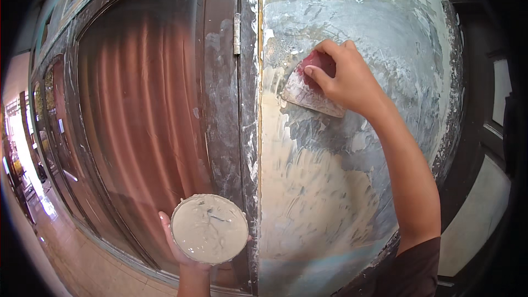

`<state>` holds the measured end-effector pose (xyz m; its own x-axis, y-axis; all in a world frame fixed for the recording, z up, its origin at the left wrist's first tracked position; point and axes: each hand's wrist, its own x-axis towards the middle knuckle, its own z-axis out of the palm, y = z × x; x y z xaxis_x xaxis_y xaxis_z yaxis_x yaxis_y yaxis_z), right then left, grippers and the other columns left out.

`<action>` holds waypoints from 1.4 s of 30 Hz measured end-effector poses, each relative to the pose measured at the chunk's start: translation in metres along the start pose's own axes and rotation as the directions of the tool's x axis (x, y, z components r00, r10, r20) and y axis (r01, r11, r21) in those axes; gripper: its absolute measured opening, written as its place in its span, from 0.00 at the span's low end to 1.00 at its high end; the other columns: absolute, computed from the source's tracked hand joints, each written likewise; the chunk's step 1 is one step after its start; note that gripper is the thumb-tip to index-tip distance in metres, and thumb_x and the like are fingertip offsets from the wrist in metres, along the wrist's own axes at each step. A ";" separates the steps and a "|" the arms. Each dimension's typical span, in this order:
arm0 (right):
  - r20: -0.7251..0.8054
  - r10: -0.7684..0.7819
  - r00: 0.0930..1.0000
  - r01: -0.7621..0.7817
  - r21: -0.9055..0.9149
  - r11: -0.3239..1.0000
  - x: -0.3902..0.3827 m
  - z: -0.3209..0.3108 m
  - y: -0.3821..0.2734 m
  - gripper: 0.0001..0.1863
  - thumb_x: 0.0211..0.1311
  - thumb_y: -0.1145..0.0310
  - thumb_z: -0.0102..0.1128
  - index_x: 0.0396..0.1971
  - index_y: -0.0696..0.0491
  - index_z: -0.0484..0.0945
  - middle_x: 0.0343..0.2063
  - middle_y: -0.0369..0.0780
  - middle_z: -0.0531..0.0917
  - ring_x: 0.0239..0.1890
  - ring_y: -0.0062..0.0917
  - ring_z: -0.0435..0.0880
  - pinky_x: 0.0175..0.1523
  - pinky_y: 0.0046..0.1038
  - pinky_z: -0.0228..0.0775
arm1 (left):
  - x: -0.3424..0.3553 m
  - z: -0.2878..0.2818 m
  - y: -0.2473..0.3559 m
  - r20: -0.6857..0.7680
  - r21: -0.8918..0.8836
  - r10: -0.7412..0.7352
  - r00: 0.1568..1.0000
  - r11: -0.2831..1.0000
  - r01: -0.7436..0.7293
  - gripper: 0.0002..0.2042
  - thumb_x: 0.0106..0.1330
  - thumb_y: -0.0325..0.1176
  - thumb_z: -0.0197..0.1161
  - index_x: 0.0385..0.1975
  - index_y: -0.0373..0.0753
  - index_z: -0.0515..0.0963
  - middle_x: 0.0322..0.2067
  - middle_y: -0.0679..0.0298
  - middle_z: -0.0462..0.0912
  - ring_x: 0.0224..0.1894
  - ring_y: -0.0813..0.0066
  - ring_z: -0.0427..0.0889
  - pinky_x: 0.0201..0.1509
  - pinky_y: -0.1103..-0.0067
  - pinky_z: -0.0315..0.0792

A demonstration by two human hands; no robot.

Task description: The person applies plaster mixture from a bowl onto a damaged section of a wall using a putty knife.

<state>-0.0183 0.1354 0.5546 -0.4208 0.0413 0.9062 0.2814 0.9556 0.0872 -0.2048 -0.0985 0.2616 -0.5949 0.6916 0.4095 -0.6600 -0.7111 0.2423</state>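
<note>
Left hand [175, 249] cups a round tub [212, 262] of creamy paste [203, 234]; right hand [352, 81] pinches a crusted scraper [308, 95].

Left of and below the right hand [347, 80], the floor [80, 239] was partly whitened by glare; straight edges were bent, and corners blackened.

The round container [232, 256] of pale paste hides the palm and most fingers of the left hand [175, 248] beneath it, and its own sides hardly show. Part of the right hand's [352, 80] grip is lost behind the scraper [311, 96]. The near edge cuts off the left forearm [193, 283] and the dark sleeve [412, 269]. Things in the glaring opening [27, 154] at far left are too small to tell.
</note>
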 end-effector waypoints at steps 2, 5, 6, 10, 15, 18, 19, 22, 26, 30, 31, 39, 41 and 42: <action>0.009 0.036 0.999 -0.036 0.027 0.999 -0.002 0.001 0.001 0.17 0.64 0.62 0.70 0.47 0.56 0.82 0.39 0.51 0.84 0.50 0.46 0.77 0.60 0.44 0.67 | 0.001 -0.002 0.001 0.069 -0.018 -0.020 0.997 1.000 0.021 0.42 0.72 0.75 0.33 0.65 0.47 0.75 0.65 0.56 0.76 0.64 0.42 0.75 0.61 0.34 0.71; 0.032 0.046 0.998 -0.047 0.020 0.999 -0.006 0.005 -0.003 0.18 0.63 0.61 0.71 0.48 0.56 0.82 0.39 0.52 0.84 0.50 0.46 0.77 0.59 0.44 0.69 | 0.002 0.001 0.001 0.092 -0.008 -0.044 0.995 0.999 0.045 0.41 0.73 0.75 0.33 0.65 0.47 0.75 0.66 0.57 0.75 0.64 0.41 0.75 0.59 0.31 0.71; 0.047 0.022 0.999 -0.021 -0.014 1.000 -0.007 0.006 -0.004 0.19 0.63 0.61 0.71 0.48 0.57 0.82 0.39 0.53 0.84 0.50 0.46 0.77 0.58 0.45 0.70 | 0.002 0.001 0.001 0.047 0.019 -0.051 0.998 0.999 0.050 0.41 0.73 0.74 0.33 0.65 0.48 0.75 0.66 0.57 0.75 0.64 0.41 0.74 0.58 0.29 0.70; -0.020 0.006 1.000 -0.007 -0.029 1.000 0.003 0.002 0.004 0.19 0.63 0.61 0.71 0.48 0.57 0.82 0.37 0.52 0.84 0.49 0.46 0.77 0.57 0.45 0.71 | 0.004 0.000 -0.001 0.010 -0.008 -0.015 1.000 1.000 0.015 0.40 0.73 0.74 0.33 0.66 0.48 0.75 0.66 0.58 0.75 0.64 0.41 0.74 0.58 0.29 0.70; 0.018 0.062 0.998 -0.063 0.021 0.998 -0.007 0.007 -0.006 0.19 0.63 0.60 0.71 0.48 0.56 0.82 0.39 0.54 0.82 0.49 0.46 0.77 0.59 0.44 0.70 | 0.003 -0.010 0.004 -0.014 0.011 0.018 1.000 1.000 -0.018 0.39 0.74 0.73 0.34 0.65 0.50 0.76 0.66 0.60 0.76 0.64 0.47 0.75 0.62 0.36 0.72; -0.003 0.018 1.000 -0.018 -0.034 0.999 -0.005 0.012 -0.001 0.19 0.63 0.60 0.71 0.48 0.56 0.82 0.40 0.54 0.82 0.48 0.46 0.78 0.56 0.44 0.73 | 0.005 -0.012 0.005 -0.003 -0.036 0.000 1.000 0.999 0.000 0.38 0.74 0.73 0.34 0.64 0.50 0.77 0.65 0.62 0.77 0.65 0.48 0.75 0.64 0.37 0.71; -0.060 -0.006 0.998 0.003 -0.055 0.998 -0.001 0.013 0.002 0.19 0.63 0.60 0.70 0.47 0.56 0.82 0.39 0.53 0.83 0.48 0.45 0.78 0.55 0.43 0.74 | 0.005 -0.011 0.004 -0.003 -0.037 -0.003 1.000 0.999 0.002 0.38 0.74 0.73 0.34 0.64 0.50 0.77 0.65 0.62 0.77 0.65 0.48 0.75 0.64 0.37 0.71; -0.122 -0.006 0.993 0.007 0.004 1.000 0.011 0.003 0.006 0.18 0.62 0.60 0.70 0.46 0.57 0.83 0.38 0.51 0.85 0.46 0.44 0.79 0.54 0.42 0.74 | 0.004 -0.010 0.003 -0.016 0.018 0.000 1.000 1.000 0.000 0.38 0.74 0.73 0.34 0.65 0.51 0.77 0.65 0.61 0.77 0.65 0.48 0.75 0.64 0.37 0.71; -0.047 -0.014 0.999 0.016 0.031 0.999 0.004 0.003 0.001 0.18 0.62 0.60 0.70 0.45 0.57 0.83 0.37 0.49 0.86 0.47 0.43 0.79 0.54 0.42 0.73 | 0.002 -0.012 0.005 -0.025 0.014 0.035 0.999 0.999 -0.034 0.39 0.74 0.73 0.34 0.65 0.51 0.77 0.66 0.60 0.76 0.64 0.45 0.75 0.62 0.34 0.71; 0.036 -0.030 0.999 0.032 -0.040 0.999 -0.004 0.012 -0.005 0.19 0.62 0.59 0.71 0.47 0.56 0.82 0.39 0.51 0.86 0.50 0.43 0.77 0.60 0.45 0.68 | 0.002 -0.013 0.005 -0.022 0.043 0.000 1.000 0.999 0.001 0.39 0.70 0.77 0.37 0.66 0.58 0.76 0.70 0.55 0.70 0.64 0.19 0.67 0.51 0.14 0.59; 0.036 -0.028 0.999 0.030 -0.041 0.999 0.000 0.011 -0.001 0.19 0.62 0.59 0.71 0.47 0.56 0.82 0.39 0.51 0.86 0.50 0.43 0.77 0.60 0.45 0.68 | 0.002 -0.012 0.004 -0.021 0.043 -0.002 1.000 0.999 0.003 0.39 0.70 0.77 0.37 0.66 0.58 0.76 0.70 0.55 0.70 0.64 0.19 0.67 0.51 0.14 0.59; -0.105 -0.020 0.994 0.023 0.034 0.999 0.008 0.004 0.010 0.21 0.62 0.58 0.71 0.48 0.58 0.82 0.39 0.52 0.84 0.46 0.43 0.80 0.54 0.42 0.76 | -0.001 -0.007 0.007 0.075 0.014 -0.002 0.997 1.000 0.001 0.39 0.73 0.75 0.33 0.66 0.53 0.75 0.67 0.59 0.74 0.64 0.38 0.73 0.57 0.22 0.65; -0.006 -0.010 1.000 0.010 0.002 1.000 -0.005 0.012 -0.001 0.22 0.63 0.58 0.71 0.49 0.57 0.82 0.39 0.52 0.83 0.47 0.45 0.80 0.56 0.44 0.74 | -0.001 -0.008 0.007 0.070 0.024 0.002 0.998 1.000 -0.003 0.39 0.73 0.75 0.33 0.66 0.52 0.75 0.67 0.59 0.74 0.65 0.38 0.73 0.58 0.23 0.65; 0.027 -0.069 0.997 0.069 -0.023 0.997 -0.003 0.016 0.000 0.22 0.64 0.58 0.70 0.50 0.57 0.81 0.40 0.53 0.82 0.47 0.46 0.79 0.57 0.46 0.72 | -0.001 -0.009 0.007 0.065 0.034 0.002 0.998 0.999 -0.004 0.40 0.73 0.75 0.33 0.66 0.52 0.75 0.67 0.59 0.74 0.65 0.39 0.73 0.58 0.24 0.66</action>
<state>-0.0304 0.1398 0.5449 -0.4620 -0.0167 0.8867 0.2711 0.9493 0.1591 -0.2129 -0.1034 0.2552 -0.5651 0.6805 0.4665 -0.6417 -0.7179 0.2700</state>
